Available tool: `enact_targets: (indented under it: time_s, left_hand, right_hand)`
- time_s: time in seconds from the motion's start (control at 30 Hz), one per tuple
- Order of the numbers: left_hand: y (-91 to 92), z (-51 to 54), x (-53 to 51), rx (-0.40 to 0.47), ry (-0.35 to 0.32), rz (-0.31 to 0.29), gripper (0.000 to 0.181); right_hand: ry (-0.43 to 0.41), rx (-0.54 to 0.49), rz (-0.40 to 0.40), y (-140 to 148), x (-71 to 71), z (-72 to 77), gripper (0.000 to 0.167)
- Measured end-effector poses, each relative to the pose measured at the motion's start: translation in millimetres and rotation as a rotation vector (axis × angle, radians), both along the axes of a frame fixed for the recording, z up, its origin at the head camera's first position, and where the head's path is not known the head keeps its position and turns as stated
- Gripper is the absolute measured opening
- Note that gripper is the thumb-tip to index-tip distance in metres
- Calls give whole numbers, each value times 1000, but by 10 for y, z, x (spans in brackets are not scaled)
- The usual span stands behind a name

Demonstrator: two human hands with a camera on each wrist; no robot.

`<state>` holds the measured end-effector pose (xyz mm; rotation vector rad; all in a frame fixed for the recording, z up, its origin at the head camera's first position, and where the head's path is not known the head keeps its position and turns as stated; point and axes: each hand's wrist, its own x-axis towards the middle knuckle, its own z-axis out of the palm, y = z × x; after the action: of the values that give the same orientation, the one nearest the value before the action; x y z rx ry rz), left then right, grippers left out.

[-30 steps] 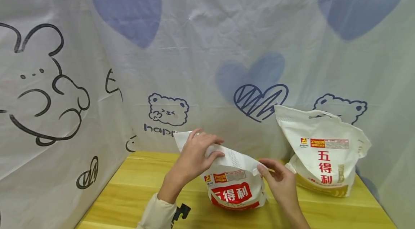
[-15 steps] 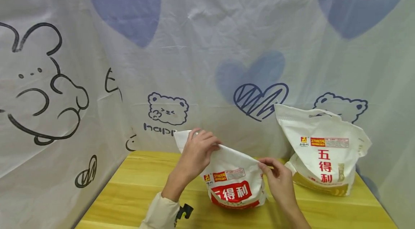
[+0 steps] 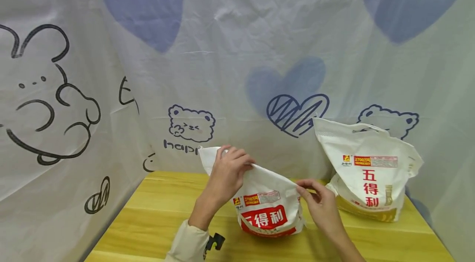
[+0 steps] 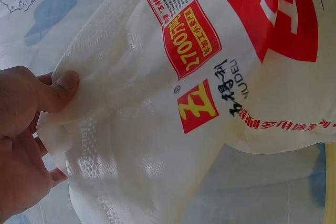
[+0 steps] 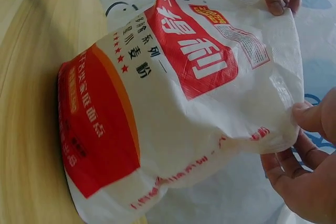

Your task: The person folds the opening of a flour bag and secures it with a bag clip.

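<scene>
A white flour bag [image 3: 269,216] with a red printed panel stands on the table in the middle of the head view. My left hand [image 3: 228,173] pinches the left part of its top edge. In the left wrist view, the thumb of the left hand [image 4: 26,108] presses on the bag's white top strip. My right hand [image 3: 322,202] pinches the top edge near its right corner. Thumb and fingers of the right hand [image 5: 310,182] lie on either side of that edge in the right wrist view. The bag's top is pulled taut between both hands. Its back is hidden.
A second white flour bag [image 3: 371,179] with red characters stands behind and to the right, its handle slot upward. The yellow wooden table [image 3: 159,208] ends at a printed cloth backdrop [image 3: 230,68] behind and on the left. A black device [image 3: 215,241] shows by the left wrist.
A second ago the bag's top strip lay folded toward the front, under the left thumb. The strip now stands turned up, and the left thumb is out of sight in the head view.
</scene>
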<state>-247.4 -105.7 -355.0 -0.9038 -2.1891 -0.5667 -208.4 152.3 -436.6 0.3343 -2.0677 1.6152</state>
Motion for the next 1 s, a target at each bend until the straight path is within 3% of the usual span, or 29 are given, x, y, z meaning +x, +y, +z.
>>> enact_targets:
  time_s: [0.1,0.23,0.47,0.73,1.0]
  left_hand:
    - [8,6,10,-6,-3,5,13]
    - [19,13,20,-13,-9,9,14]
    - [24,22,29,-18,-2,22,14]
    - [8,0,38,-29,-4,23,15]
    - [-6,-16,41,-22,2,18,15]
  right_hand:
    - [32,62,9,41,41,-4,16]
    - [37,180,-2,86,135,-38,37]
    - [-73,249,-9,84,332,-145,66]
    - [-184,253,-13,77,467,-241,69]
    - [-395,204,36,102,542,-330,61]
